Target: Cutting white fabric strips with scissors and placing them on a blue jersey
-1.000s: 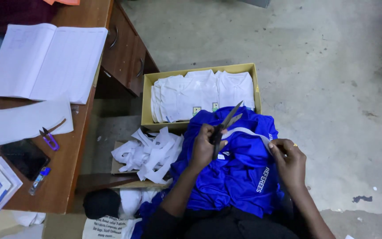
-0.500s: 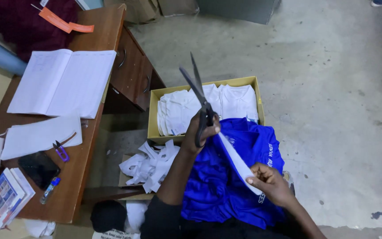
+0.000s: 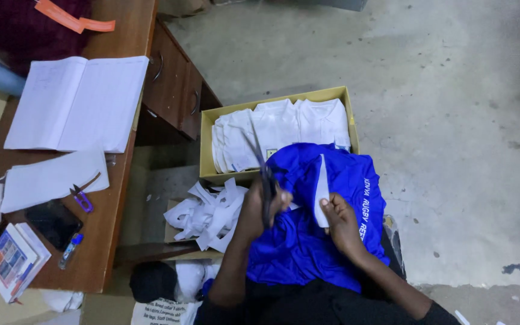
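Garment workshop: boxed shirts [image 3: 281,129], fabric scraps [image 3: 209,213]

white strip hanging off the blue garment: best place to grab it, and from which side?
Pinch the white strip near its lower end, coming from the right, where the right hand already meets it. It is flat and narrow, standing out against the blue garment. The left hand with the scissors probably blocks the other side.
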